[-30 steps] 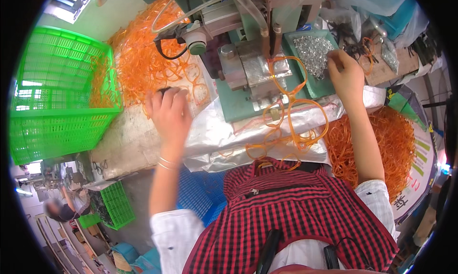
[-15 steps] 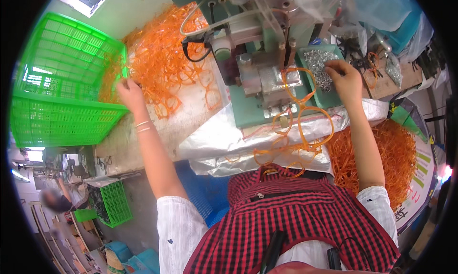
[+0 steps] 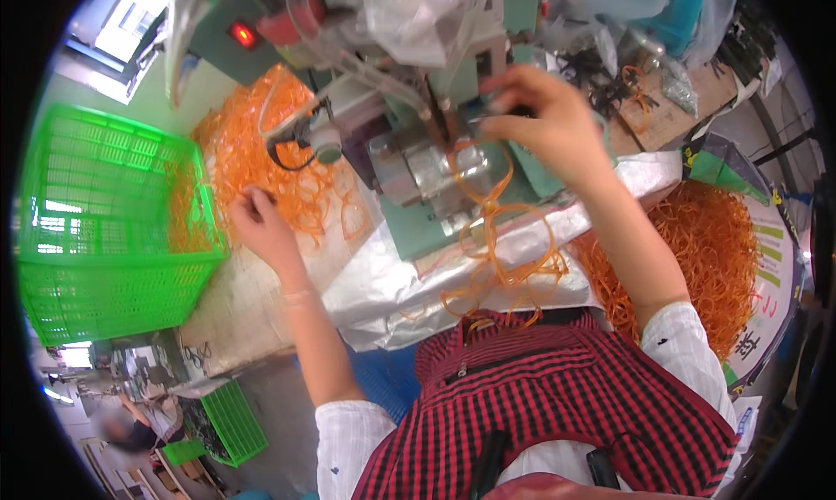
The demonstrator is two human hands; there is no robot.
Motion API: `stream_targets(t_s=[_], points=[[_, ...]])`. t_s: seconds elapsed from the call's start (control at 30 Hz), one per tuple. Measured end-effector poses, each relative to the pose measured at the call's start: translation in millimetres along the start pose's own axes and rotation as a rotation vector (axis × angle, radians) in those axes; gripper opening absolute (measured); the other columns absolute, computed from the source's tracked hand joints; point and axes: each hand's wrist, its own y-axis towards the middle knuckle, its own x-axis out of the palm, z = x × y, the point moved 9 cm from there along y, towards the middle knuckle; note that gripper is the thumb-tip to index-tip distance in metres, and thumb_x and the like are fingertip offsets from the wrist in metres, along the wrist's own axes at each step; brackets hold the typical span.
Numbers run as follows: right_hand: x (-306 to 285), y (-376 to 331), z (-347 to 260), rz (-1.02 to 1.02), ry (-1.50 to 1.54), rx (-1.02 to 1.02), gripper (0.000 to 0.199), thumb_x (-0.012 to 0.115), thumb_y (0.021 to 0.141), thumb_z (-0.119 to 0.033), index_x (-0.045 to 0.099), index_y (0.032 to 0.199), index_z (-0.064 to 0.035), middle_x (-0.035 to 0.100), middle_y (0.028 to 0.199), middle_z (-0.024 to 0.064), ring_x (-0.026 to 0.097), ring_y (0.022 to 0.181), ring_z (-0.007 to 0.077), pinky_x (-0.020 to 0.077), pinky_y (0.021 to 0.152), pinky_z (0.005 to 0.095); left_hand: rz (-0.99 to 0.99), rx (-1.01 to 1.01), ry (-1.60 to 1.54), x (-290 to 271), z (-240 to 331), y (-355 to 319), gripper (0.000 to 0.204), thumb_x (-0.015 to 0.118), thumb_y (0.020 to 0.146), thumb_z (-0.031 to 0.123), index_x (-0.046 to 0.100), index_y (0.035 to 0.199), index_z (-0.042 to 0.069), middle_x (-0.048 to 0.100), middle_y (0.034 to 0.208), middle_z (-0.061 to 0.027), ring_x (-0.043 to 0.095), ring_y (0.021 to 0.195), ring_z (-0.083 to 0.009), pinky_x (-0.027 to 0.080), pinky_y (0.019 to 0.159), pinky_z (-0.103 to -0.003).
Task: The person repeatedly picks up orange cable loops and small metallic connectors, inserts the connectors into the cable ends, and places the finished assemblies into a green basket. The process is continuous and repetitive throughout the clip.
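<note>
Pale bench top (image 3: 248,295) runs from 8 to 10 o'clock, its boards showing between the green crate (image 3: 122,260) at 9 and the wrinkled silver sheeting (image 3: 366,300) that covers the near edge from 7 round to 2. Beyond that edge, toward 7, the grey floor (image 3: 283,417) drops away, with a blue basket (image 3: 383,378) tucked just beside the checked apron (image 3: 540,395) at 6. The left hand (image 3: 264,226) hovers at 9 o'clock, in the gap between crate and sheeting, fingers curled close to the thumb; whether they hold anything I cannot tell. The right hand (image 3: 557,125), blurred, is between 1 and 2, thumb and fingertips spread well apart beside the bench machine (image 3: 427,169) at 12. Orange eyeglass frames (image 3: 490,209) lie across the machine's front and hang over the sheeting just above centre. Hoses (image 3: 348,73) and plastic wrap (image 3: 409,16) crowd the space above the machine. A heap of orange frames (image 3: 261,143) blocks 10 to 11, a filled sack (image 3: 688,273) bulges at 3, and bagged clutter (image 3: 675,86) stands at 2.
</note>
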Motion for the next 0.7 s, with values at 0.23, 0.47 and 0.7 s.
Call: stream_targets(t_s=[0.23,0.47,0.7], points=[[20,1,9,0.062,0.080,-0.048,0.050,0.075,0.075,-0.006,0.057,0.121,0.0014,0.068,0.080,0.0037,0.063,0.075,0.0114,0.0482,0.071,0.0265,0.047,-0.211,-0.470,31,53,-90,0.009,0.058,0.098,0.005,0.056,0.105,-0.001,0.066,0.096,-0.0128,0.066,0.089,-0.0206,0.057,0.081,-0.037],[32,-2,1,0.036,0.293,-0.003,0.053,0.075,0.074,-0.001,0.057,0.124,0.0003,0.066,0.078,-0.0003,0.060,0.073,0.0072,0.0469,0.070,0.0240,-0.049,0.299,-0.526,41,216,-32,0.014,0.059,0.097,0.006,0.055,0.109,0.000,0.067,0.101,-0.0199,0.068,0.089,-0.0247,0.061,0.079,-0.040],[18,-32,3,0.147,0.241,-0.049,0.052,0.071,0.077,-0.008,0.059,0.128,-0.0058,0.067,0.093,0.0058,0.060,0.081,0.0121,0.0491,0.073,0.0271,-0.206,0.470,-0.695,43,227,-60,0.011,0.057,0.094,0.000,0.057,0.105,-0.002,0.068,0.102,-0.0207,0.067,0.094,-0.0247,0.057,0.078,-0.040]])
